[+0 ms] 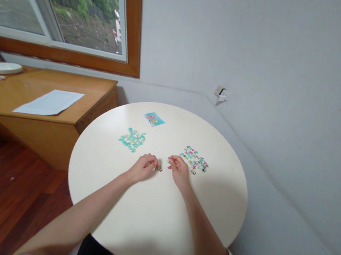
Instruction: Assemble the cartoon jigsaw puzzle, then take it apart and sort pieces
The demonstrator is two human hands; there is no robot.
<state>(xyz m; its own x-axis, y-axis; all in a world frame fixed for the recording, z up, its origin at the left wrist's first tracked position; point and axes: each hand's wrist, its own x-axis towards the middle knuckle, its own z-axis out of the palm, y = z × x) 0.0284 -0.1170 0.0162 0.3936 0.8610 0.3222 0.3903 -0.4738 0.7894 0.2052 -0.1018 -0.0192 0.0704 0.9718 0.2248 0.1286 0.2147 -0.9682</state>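
Observation:
My left hand [143,167] rests on the round cream table [148,218], fingers curled in a pinch on a small cluster of joined puzzle pieces [159,167]. My right hand [179,170] sits just to the right of it, fingers pinched on a tiny puzzle piece [169,160] at its fingertips. A pile of colourful loose pieces [195,160] lies right beside my right hand. A group of teal pieces [132,139] lies beyond my left hand. A small printed picture card [154,119] lies farther back.
A wooden desk [38,109] stands to the left with a sheet of paper [50,102] and a white plate [1,67]. A window [63,11] is above it. Grey walls close in behind and right, with a wall socket [221,93]. Wooden floor at left.

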